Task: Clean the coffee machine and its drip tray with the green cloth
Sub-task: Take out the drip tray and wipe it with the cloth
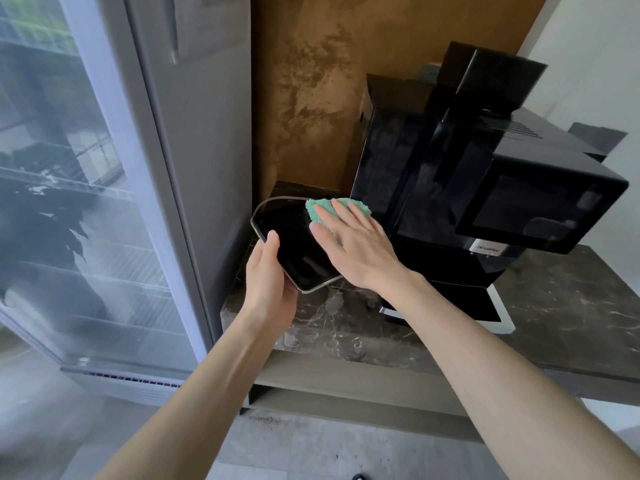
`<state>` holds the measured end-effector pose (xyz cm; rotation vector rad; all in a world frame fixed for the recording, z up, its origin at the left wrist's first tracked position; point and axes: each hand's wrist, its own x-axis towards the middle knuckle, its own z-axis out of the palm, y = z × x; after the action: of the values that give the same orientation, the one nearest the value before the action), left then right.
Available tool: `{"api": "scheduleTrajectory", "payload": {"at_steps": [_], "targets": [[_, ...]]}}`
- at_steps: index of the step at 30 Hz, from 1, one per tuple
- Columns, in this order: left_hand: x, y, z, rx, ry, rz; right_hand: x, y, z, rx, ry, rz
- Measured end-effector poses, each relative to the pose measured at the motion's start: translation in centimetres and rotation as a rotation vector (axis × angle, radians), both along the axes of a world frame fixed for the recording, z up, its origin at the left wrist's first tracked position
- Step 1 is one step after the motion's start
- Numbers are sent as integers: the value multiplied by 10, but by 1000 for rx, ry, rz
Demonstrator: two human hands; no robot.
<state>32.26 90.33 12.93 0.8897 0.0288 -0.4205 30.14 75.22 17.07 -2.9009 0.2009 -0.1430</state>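
Observation:
A black coffee machine (pixel 478 174) stands on a dark marble counter (pixel 561 317). To its left I hold a flat black drip tray (pixel 294 244) with a silver rim, tilted above the counter's left end. My left hand (pixel 268 282) grips the tray's near-left edge, thumb on top. My right hand (pixel 353 244) lies flat on the green cloth (pixel 323 207), pressing it against the tray's upper right part. Most of the cloth is hidden under my fingers.
A glass-door fridge (pixel 86 202) with wire shelves fills the left side, close to the tray. A brown wall (pixel 311 98) stands behind. The machine's base (pixel 498 317) with a silver edge juts forward on the counter. An open shelf (pixel 346 386) runs under the countertop.

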Motion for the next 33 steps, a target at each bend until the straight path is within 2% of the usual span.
{"api": "scheduleTrajectory", "payload": {"at_steps": [8, 12, 15, 17, 23, 28, 33], "targets": [[6, -5, -4, -49, 56, -19, -39, 21, -13, -107, -59, 43], [6, -14, -10, -59, 124, -116, -49, 29, -30, 10, -20, 98], [9, -19, -12, -136, 253, -229, -54, 42, -41, 147, -46, 170], [7, -18, -9, -159, 266, -275, -55, 47, -41, 187, -62, 188], [6, -14, -10, -189, 260, -210, -56, 45, -37, 383, -24, 215], [-8, -17, -9, -203, 183, -403, -39, 33, -29, 289, -83, 212], [-16, -23, -8, -147, 81, -438, -24, 22, -22, 141, -113, 171]]}}
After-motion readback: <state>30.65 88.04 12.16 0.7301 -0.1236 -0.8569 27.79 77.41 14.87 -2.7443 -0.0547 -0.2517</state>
